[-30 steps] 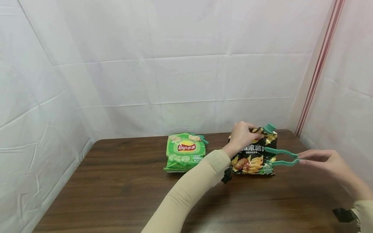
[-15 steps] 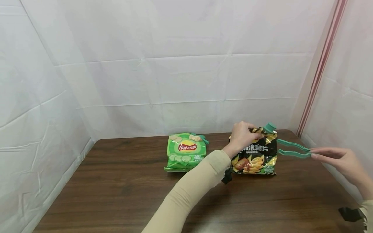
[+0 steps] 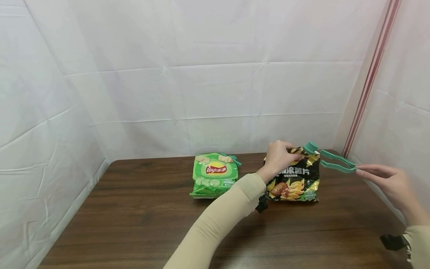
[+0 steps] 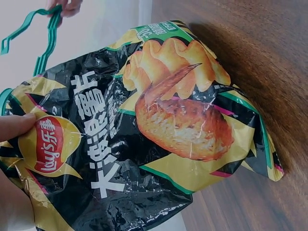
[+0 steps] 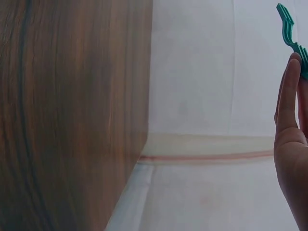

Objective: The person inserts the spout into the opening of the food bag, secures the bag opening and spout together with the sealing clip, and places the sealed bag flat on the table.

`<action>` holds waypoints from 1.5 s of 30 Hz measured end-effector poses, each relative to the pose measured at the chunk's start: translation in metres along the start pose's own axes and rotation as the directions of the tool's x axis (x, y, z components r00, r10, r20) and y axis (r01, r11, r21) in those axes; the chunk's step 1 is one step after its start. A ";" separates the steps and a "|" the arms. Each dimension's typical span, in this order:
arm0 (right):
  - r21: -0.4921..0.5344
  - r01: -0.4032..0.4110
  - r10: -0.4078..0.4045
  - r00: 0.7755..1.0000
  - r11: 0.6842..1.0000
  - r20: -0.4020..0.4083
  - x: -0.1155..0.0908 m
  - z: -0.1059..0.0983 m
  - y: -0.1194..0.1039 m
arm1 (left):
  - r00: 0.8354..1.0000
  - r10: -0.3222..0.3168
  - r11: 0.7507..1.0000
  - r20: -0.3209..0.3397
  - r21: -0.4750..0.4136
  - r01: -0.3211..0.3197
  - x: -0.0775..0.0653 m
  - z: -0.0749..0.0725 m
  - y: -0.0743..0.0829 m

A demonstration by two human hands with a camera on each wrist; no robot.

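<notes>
My left hand (image 3: 278, 156) grips the top of a black and gold chip bag (image 3: 297, 177), which stands on the table; its thumb presses beside the Lay's logo in the left wrist view. A green round cap (image 3: 311, 147) shows at the bag's top right corner. With fingertips and thumb, my right hand (image 3: 386, 178) pinches one end of a green bag clip (image 3: 337, 160). The clip's two long arms are spread apart and point left, their tips right beside the bag's upper right edge. In the left wrist view the clip (image 4: 50, 41) appears above the bag.
A green Lay's chip bag (image 3: 215, 175) stands left of the black one, with a green clip piece (image 3: 235, 160) showing behind its top right. White cloth walls (image 3: 215, 93) enclose the brown wooden table (image 3: 141, 216) at the back and sides.
My right hand has drawn the clip right, off the front of the black bag, then raised it level with the bag's top. The left hand and both bags stay put.
</notes>
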State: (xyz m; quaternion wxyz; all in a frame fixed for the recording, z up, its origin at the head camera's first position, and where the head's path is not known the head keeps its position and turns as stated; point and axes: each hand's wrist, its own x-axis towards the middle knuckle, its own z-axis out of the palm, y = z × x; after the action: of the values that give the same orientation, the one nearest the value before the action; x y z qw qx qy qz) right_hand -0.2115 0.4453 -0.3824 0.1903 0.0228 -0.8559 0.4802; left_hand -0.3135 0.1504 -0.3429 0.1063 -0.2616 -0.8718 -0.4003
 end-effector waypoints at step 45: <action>0.112 0.061 -0.051 0.994 0.992 -0.092 0.027 0.084 -0.023 | 0.999 -0.007 1.000 -0.040 -0.012 0.007 -0.003 0.004 -0.001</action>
State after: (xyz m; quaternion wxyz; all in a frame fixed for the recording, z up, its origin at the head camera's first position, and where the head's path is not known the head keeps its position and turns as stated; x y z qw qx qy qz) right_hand -0.2565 0.3674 -0.3936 0.2399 0.0363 -0.8168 0.5234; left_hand -0.3112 0.1520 -0.3475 0.1205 -0.2511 -0.8680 -0.4110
